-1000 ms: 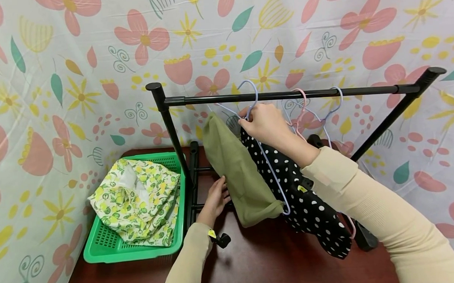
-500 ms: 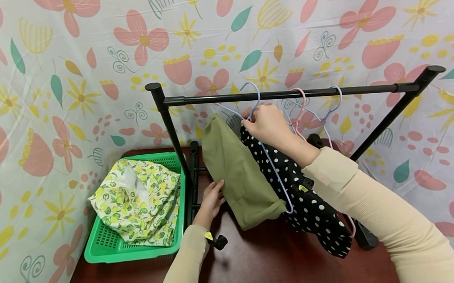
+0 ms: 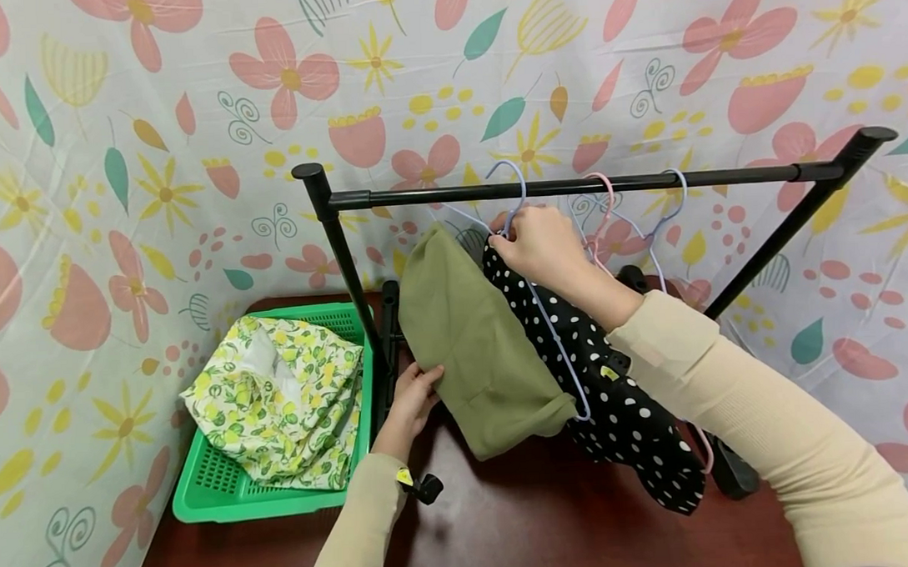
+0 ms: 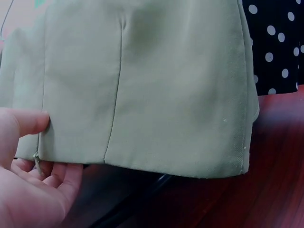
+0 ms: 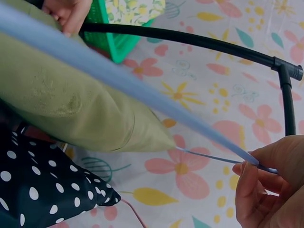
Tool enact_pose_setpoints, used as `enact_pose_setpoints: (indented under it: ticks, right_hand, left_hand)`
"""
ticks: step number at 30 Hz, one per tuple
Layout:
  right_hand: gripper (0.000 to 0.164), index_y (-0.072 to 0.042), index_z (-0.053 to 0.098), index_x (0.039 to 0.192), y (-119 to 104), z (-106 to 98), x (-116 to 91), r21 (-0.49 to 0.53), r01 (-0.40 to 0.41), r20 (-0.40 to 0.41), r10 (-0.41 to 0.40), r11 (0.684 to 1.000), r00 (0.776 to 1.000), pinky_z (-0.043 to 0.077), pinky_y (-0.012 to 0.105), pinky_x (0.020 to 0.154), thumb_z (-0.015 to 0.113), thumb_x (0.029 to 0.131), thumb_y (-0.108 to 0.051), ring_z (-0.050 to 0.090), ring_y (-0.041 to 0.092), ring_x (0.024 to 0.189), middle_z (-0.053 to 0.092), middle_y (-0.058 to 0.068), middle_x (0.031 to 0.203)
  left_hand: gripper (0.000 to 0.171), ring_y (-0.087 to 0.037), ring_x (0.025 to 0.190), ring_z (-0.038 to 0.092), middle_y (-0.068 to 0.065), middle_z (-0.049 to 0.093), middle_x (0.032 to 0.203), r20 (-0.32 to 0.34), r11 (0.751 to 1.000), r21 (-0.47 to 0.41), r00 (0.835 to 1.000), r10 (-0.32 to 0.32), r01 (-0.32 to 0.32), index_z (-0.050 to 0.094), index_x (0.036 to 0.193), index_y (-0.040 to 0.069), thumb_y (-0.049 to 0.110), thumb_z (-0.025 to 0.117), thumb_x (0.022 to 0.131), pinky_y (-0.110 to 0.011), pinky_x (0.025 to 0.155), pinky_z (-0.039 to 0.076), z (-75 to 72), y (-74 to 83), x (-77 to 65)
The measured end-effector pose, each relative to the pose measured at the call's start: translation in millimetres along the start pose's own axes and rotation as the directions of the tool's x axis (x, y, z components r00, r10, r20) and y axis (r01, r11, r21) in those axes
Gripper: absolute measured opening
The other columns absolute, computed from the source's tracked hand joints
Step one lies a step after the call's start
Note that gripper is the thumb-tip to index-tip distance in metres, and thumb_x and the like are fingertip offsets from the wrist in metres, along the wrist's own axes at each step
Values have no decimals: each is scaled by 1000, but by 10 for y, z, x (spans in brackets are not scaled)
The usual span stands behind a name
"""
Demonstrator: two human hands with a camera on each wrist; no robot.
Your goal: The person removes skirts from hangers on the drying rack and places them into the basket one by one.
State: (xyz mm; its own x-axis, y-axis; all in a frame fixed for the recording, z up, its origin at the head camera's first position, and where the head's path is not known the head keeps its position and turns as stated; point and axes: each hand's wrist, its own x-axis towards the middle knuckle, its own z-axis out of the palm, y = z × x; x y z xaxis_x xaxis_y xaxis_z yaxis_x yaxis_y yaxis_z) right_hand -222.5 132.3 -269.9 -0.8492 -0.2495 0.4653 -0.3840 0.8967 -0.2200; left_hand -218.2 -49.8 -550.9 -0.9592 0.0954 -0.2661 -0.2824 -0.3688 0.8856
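An olive-green skirt hangs on a lilac hanger, whose hook loops over the black bar. My right hand pinches this hanger just below its hook; the right wrist view shows thumb and fingers on the hanger. My left hand pinches the skirt's left edge. In the left wrist view, the thumb lies in front of the skirt and the other fingers go behind its lower edge, beside a small zip pull. A black polka-dot garment hangs just right of the skirt.
A black clothes rack stands on the dark red table. Pink and lilac hangers hang farther right. Left of the rack, a green basket holds a lemon-print cloth. Floral fabric covers the wall.
My left hand has moved left with the skirt's edge, and the skirt spreads wider. The hanger in my right hand has shifted slightly right along the bar.
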Motion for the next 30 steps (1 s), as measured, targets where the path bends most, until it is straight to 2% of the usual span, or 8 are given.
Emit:
enact_pose_setpoints:
  ticks: [2, 4, 8, 11, 14, 18, 25, 30]
  right_hand:
    - [18, -11, 74, 78, 13, -6, -2, -1, -1, -8, 1, 1000, 1000, 43, 41, 49, 60, 83, -21, 55, 27, 56, 59, 7, 54]
    - [25, -10, 68, 62, 23, -10, -4, -9, -6, -17, 6, 1000, 1000, 41, 40, 48, 60, 83, -21, 53, 26, 54, 55, 6, 50]
    - [45, -15, 45, 41, 43, -10, -12, -13, -25, -28, 24, 1000, 999, 36, 35, 46, 60, 83, -21, 46, 23, 50, 49, 3, 48]
    - [48, -16, 39, 40, 63, -13, -23, -11, -32, -26, 32, 999, 999, 34, 33, 46, 59, 84, -22, 42, 22, 48, 42, 0, 45]
    - [48, -16, 38, 41, 84, -19, -32, -22, -39, -26, 38, 999, 999, 33, 34, 46, 59, 84, -23, 41, 22, 47, 36, -2, 43]
    - [47, -16, 38, 42, 105, -13, -34, -26, -50, -27, 49, 998, 998, 33, 34, 46, 58, 84, -23, 40, 22, 46, 34, -3, 40]
    - [46, -16, 38, 42, 131, 4, -43, -27, -50, -33, 49, 998, 998, 34, 35, 46, 57, 83, -22, 41, 22, 46, 34, -3, 39]
    - [42, -14, 47, 45, 143, 10, -46, -21, -60, -23, 60, 998, 998, 35, 34, 46, 58, 84, -23, 44, 22, 45, 43, 0, 40]
  left_hand:
    - [48, -30, 114, 52, -17, 47, 131, -10, 1000, 15, 1000, 14, -14, 42, 133, 6, 12, 60, 88, -43, 93, 44, -1, 40, -22]
    - [46, -30, 112, 53, -18, 48, 130, -23, 999, 36, 999, 33, -32, 43, 132, 6, 9, 59, 89, -43, 91, 46, -4, 83, -49]
    - [43, -25, 102, 57, -16, 55, 118, -60, 995, 63, 995, 76, -73, 45, 129, 4, 5, 58, 88, -41, 86, 48, -12, 187, -104]
    - [40, -21, 93, 59, -11, 59, 102, -77, 992, 76, 991, 105, -100, 47, 126, 3, 3, 58, 87, -39, 82, 50, -26, 274, -148]
    - [38, -18, 88, 60, -6, 60, 96, -75, 989, 95, 990, 120, -113, 49, 124, 5, 3, 58, 87, -37, 80, 50, -45, 360, -199]
    - [37, -17, 86, 61, -5, 62, 98, -69, 983, 128, 988, 138, -128, 51, 123, 7, 3, 58, 87, -36, 79, 51, -75, 470, -261]
    - [33, -15, 79, 62, -4, 64, 91, -70, 973, 169, 982, 173, -159, 52, 119, 5, 2, 59, 87, -33, 73, 51, -98, 674, -352]
    - [34, -16, 85, 61, -9, 62, 104, -36, 969, 181, 984, 175, -166, 49, 122, 5, 3, 57, 89, -34, 76, 51, -107, 805, -418]
